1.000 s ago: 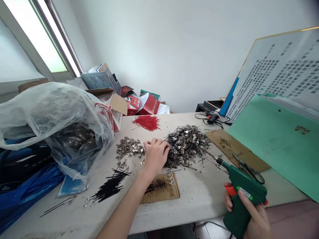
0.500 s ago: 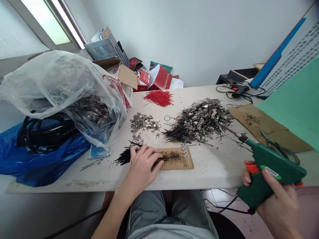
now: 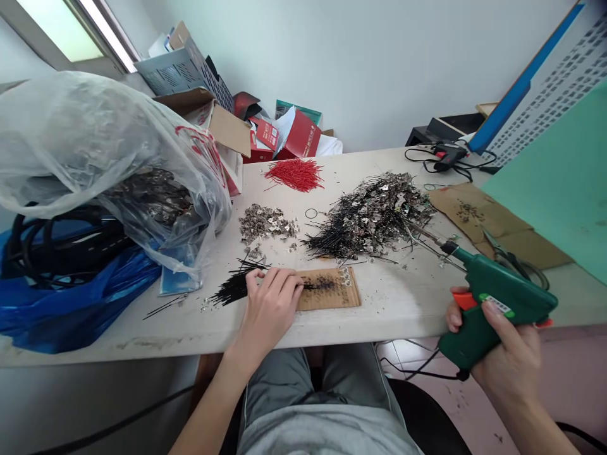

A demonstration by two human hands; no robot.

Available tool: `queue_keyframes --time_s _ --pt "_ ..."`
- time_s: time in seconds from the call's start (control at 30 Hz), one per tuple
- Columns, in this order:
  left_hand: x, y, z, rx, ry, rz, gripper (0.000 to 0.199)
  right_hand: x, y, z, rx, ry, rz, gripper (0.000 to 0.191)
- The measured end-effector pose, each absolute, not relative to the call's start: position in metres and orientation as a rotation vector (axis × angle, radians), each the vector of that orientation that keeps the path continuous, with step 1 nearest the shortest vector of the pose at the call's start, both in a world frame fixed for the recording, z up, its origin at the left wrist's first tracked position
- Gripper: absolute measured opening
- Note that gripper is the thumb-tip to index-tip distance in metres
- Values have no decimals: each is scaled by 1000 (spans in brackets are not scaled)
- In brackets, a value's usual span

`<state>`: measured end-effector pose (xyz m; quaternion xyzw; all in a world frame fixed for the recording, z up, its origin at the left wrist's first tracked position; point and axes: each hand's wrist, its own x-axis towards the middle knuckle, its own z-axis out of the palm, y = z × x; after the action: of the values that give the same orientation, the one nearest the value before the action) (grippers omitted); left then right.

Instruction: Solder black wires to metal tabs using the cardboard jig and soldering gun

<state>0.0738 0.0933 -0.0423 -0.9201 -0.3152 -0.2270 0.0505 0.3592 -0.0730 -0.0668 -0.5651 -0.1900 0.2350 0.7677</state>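
My left hand (image 3: 274, 297) lies over the left end of a small cardboard strip (image 3: 353, 297), its fingers closed on black wires (image 3: 307, 285) whose ends stick out to the right. Left of it a bundle of cut black wires (image 3: 232, 287) rests on the table. Small metal tabs (image 3: 344, 276) sit at the strip's right end, past a dark scorched patch. At the right, my right hand (image 3: 505, 344) grips a green soldering gun (image 3: 502, 291) with an orange trigger. Its metal tip points left, close to a heap of black wires with metal tabs (image 3: 374, 215).
Loose metal tabs (image 3: 265, 224) and red wires (image 3: 296, 174) lie farther back on the table (image 3: 327, 325). Plastic bags (image 3: 109, 145) crowd the left side. Scissors (image 3: 515, 262) rest on brown cardboard (image 3: 545, 243) behind the soldering gun, whose cord hangs below the edge.
The view has shifted slightly. My left hand's fingers have drawn closer together over the black wires. My right hand still holds the soldering gun in much the same place.
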Motion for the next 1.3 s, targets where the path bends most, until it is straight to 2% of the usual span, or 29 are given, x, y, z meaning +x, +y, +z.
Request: queue_keyframes --time_s 0.13,0.4,0.53,0.7,0.97,1.3 --pt "80 89 -43 -2755 -988 -789 15 357 -74 -69 -1218 -465 467 30" --pt "88 96 -39 -2752 -987 -527 19 357 -74 -70 -1223 -494 470 31" --pt "77 93 -44 -2783 -1031 -624 16 357 -73 -69 -1211 -484 462 34" --pt "73 91 -46 -2795 -1037 -689 14 354 -72 -66 -1185 -503 432 26" --pt "74 91 -45 -2797 -1071 -776 12 356 -74 -70 -1187 -508 440 26" --pt "115 69 -56 -2993 -948 -786 11 359 -75 -71 -1196 -524 469 27"
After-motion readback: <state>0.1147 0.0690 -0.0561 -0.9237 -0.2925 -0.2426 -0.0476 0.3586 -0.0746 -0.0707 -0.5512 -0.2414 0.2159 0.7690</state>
